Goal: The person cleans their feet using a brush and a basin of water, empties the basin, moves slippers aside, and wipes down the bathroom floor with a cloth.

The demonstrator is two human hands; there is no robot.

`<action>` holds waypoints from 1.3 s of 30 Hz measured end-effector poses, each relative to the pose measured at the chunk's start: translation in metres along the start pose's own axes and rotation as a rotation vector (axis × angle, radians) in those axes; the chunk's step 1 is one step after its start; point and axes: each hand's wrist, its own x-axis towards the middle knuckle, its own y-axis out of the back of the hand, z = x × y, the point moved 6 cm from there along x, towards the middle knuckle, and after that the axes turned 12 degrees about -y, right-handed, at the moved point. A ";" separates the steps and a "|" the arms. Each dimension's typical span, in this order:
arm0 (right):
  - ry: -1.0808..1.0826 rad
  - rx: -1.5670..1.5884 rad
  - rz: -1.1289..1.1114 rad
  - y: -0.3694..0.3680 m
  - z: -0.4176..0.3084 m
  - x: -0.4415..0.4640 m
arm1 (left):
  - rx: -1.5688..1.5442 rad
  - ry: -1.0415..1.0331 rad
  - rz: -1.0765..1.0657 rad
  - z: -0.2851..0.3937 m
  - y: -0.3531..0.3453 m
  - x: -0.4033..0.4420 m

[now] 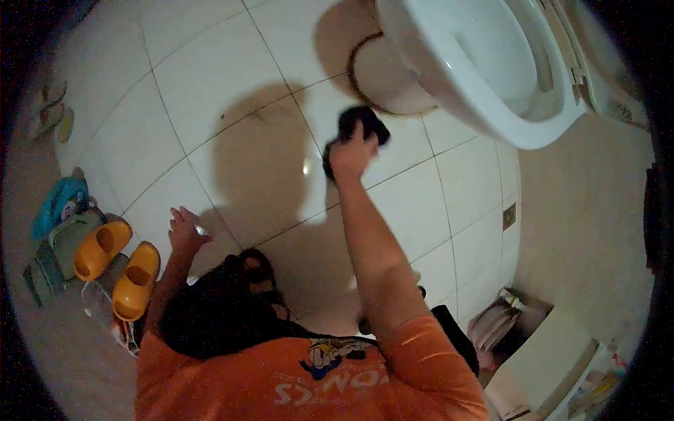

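Out over the tiled floor, my right hand grips a crumpled black cloth, with fingers pressed on its top. Hand and cloth are slightly blurred. They are close to the base of the white toilet; whether the cloth touches the tiles I cannot tell. My left hand is held near my knee with its fingers apart. A small bright spot shows beside its thumb, too unclear to name.
Orange clogs and a blue slipper line the left side. White tiles cover the floor, with a small drain at right. A cabinet or box holding items stands at lower right. My dark sandal is below.
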 end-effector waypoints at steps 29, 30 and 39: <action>1.224 -0.251 -0.326 -0.035 -0.085 -0.179 | -0.621 0.093 0.460 0.008 -0.067 0.009; 1.321 -0.220 -0.348 -0.052 -0.052 -0.201 | -0.832 0.076 0.548 0.005 -0.067 0.008; 1.282 -0.471 0.092 -0.107 -0.177 -0.093 | 0.039 0.055 0.017 0.014 -0.060 0.007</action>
